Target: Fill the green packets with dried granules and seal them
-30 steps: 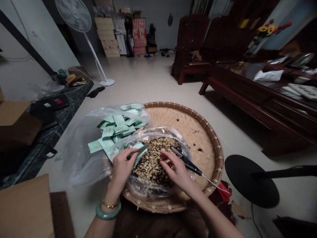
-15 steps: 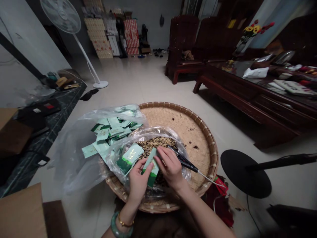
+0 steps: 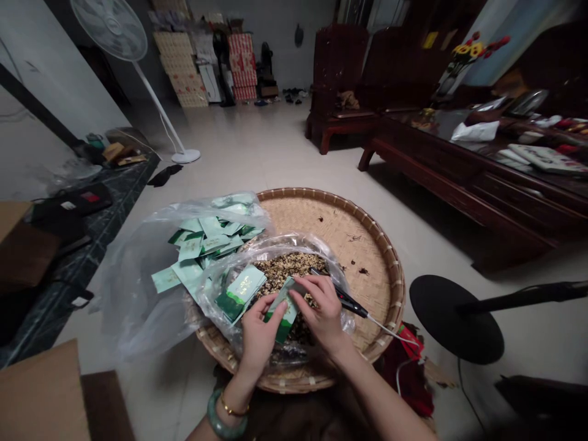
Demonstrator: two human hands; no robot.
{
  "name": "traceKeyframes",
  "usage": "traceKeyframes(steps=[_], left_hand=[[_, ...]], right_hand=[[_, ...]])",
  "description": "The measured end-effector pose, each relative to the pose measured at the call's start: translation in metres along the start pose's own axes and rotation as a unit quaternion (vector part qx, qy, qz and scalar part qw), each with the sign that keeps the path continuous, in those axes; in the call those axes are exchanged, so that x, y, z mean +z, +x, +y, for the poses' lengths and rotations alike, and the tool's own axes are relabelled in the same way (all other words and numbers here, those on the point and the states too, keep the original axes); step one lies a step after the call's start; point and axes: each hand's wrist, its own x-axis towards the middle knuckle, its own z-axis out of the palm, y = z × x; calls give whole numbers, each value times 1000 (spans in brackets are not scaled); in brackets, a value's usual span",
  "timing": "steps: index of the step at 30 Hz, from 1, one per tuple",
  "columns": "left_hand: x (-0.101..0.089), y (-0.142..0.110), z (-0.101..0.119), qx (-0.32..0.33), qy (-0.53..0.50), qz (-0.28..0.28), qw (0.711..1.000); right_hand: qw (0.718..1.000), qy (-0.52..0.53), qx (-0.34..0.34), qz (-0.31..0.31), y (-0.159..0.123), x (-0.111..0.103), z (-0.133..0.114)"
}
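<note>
The room around me is dim and bluish-grey, with the brightest patch on the pale floor tiles [image 3: 257, 141] far ahead, while the dark wooden furniture [image 3: 459, 184] on my right sinks almost into black. My left hand [image 3: 258, 334] and right hand [image 3: 321, 312] are softly lit from above with hardly any hard shadow, and a faint sheen shows on the clear plastic bag [image 3: 138, 288]. The wide lens bends straight lines at the edges, the corners are smeared, and the dark parts look grainy.
</note>
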Motion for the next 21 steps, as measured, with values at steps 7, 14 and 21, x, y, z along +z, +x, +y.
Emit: traceKeyframes(steps=[7, 14, 21], left_hand=[[-4, 5, 3, 24, 36, -21, 999], [-14, 26, -1, -25, -49, -53, 997], [-11, 32, -1, -19, -104, -89, 990]], right_hand=[[999, -15, -25, -16, 11, -8, 1], [998, 11, -26, -54, 21, -27, 8], [932, 155, 216, -244, 24, -20, 7]])
